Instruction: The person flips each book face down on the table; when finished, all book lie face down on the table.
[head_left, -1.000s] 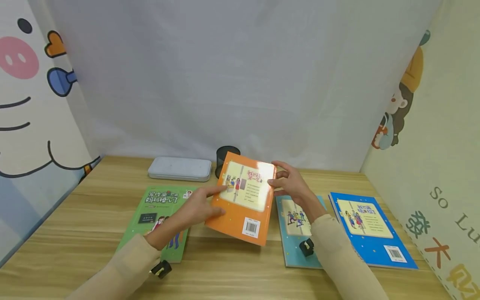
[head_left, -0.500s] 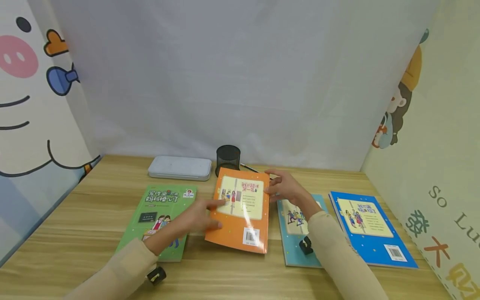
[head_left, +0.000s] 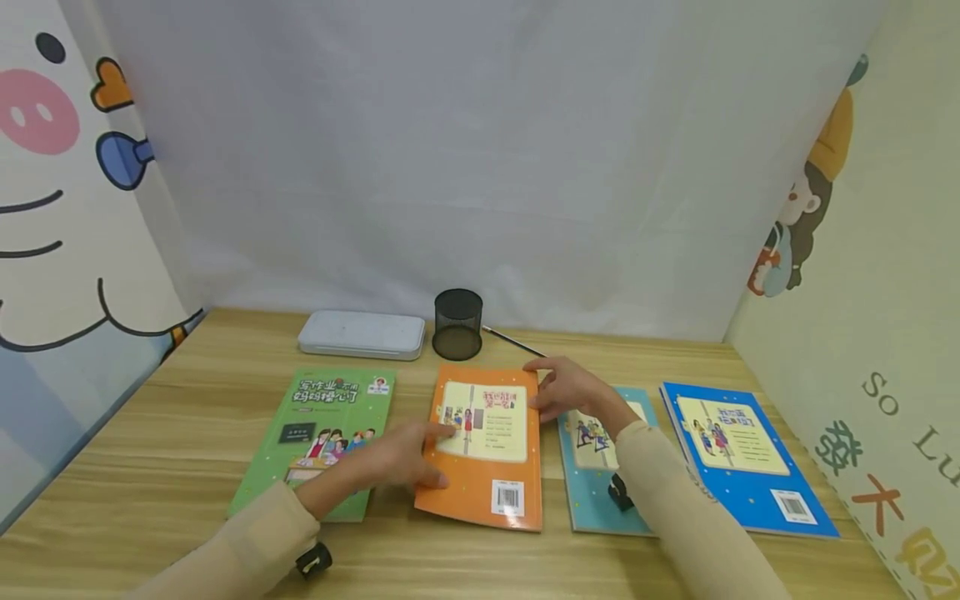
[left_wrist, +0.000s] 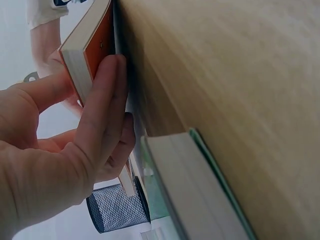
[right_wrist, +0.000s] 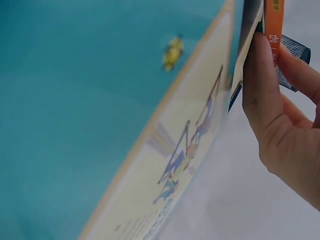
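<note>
Observed at the middle of a light wood-grain bench (head_left: 135,433): an orange paperback book (head_left: 480,477), back cover up, with a cream picture panel and a white barcode label; close to flat, left edge slightly raised. Held at that left edge by the bare left hand (head_left: 405,454), with thumb on the upper cover and fingers (left_wrist: 102,105) underneath, parted only by the book's thickness. Held at the right edge, toward the far corner, by the bare right hand (head_left: 570,390), in a like pinch, with fingers (right_wrist: 265,75) against the underside. Hard to confirm from these angles whether in contact with the bench along the far edge.

Noted just left of it: a green paperback book (head_left: 318,417), front cover up, partly behind the left forearm. To the right: a teal paperback book (head_left: 600,512), partly under the right forearm, then a blue paperback book (head_left: 720,487), both back cover up. Along the rear: a pale rectangular pencil case (head_left: 362,335), a black round mesh pen holder (head_left: 457,329) and a slim dark pencil (head_left: 513,340), lying beside the holder.
</note>
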